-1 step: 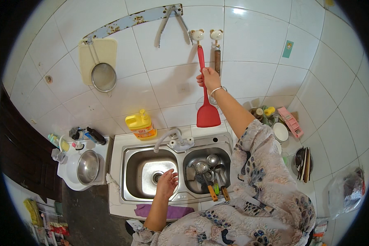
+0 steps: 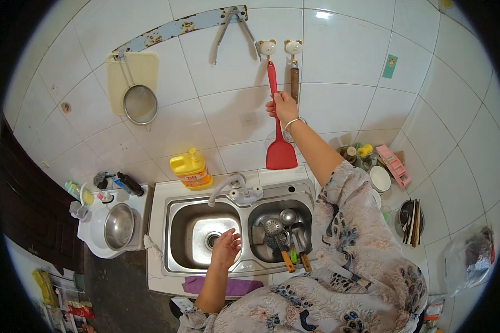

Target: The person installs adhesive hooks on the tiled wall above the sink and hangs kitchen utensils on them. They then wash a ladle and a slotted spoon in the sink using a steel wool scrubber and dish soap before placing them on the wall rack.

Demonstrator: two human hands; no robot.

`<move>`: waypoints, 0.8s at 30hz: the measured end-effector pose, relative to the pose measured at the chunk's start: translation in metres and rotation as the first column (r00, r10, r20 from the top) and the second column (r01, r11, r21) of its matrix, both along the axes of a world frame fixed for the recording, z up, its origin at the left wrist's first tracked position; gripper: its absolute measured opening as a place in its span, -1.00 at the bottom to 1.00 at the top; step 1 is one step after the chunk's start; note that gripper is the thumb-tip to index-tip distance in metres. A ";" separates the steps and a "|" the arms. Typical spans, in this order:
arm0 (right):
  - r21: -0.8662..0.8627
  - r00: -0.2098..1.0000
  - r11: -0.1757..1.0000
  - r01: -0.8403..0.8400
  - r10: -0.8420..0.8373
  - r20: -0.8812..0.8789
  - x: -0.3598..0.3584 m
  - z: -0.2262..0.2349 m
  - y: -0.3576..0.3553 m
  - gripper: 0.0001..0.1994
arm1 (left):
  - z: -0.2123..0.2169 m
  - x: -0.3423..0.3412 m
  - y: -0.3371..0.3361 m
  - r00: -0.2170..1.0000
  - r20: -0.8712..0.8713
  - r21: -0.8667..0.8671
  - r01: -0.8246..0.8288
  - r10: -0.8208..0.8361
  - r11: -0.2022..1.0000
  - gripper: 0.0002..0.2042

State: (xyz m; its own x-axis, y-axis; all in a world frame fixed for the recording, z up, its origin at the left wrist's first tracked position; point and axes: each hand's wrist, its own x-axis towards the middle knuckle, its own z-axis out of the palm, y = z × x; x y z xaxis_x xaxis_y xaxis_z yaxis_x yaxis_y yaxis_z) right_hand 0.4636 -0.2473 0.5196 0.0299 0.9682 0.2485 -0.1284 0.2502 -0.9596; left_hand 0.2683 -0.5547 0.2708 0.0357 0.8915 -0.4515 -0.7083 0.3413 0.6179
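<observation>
My right hand point(image 2: 284, 106) is raised to the tiled wall with its fingers wrapped round the handle of a red spatula point(image 2: 281, 154). The spatula points blade down, and its handle top meets a white bear-shaped hook point(image 2: 267, 48). Whether the hook bears its weight I cannot tell. Beside it, a wooden-handled utensil point(image 2: 294, 83) hangs from a second bear hook point(image 2: 293, 48); its lower part is hidden behind my hand and wrist. Over the left sink basin point(image 2: 186, 233), my left hand point(image 2: 226, 248) hovers with fingers apart, holding nothing.
Ladles and other utensils point(image 2: 273, 226) lie in the right basin point(image 2: 256, 212). The faucet point(image 2: 244, 192) rises behind the basins, near a yellow bottle point(image 2: 191, 169). A purple cloth point(image 2: 222, 286) lies along the front edge. At right are bowls point(image 2: 379, 178) and a pink grater-like tool point(image 2: 394, 165).
The red spatula's blade has risen very slightly, with my right hand still round the handle. My left hand has not visibly moved.
</observation>
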 end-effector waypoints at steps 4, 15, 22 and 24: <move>0.263 0.956 0.953 0.154 -0.211 0.206 0.004 -0.023 0.041 -0.74 | 0.004 0.000 -0.001 0.999 0.048 0.011 -0.019 0.019 1.000 -0.77; 0.097 0.859 0.995 0.007 -0.056 0.509 0.048 -0.043 0.004 -0.67 | -0.003 -0.013 -0.013 0.997 0.057 -0.021 -0.048 0.049 0.999 -0.76; -0.289 0.889 0.955 -0.060 0.182 0.420 0.125 -0.101 -0.121 -0.62 | -0.009 -0.012 -0.019 0.996 0.089 -0.052 0.005 0.000 0.999 -0.76; -0.392 0.907 0.920 0.001 0.165 0.388 0.152 -0.131 -0.160 -0.64 | -0.017 -0.015 -0.024 0.997 0.076 -0.023 0.034 -0.032 0.999 -0.73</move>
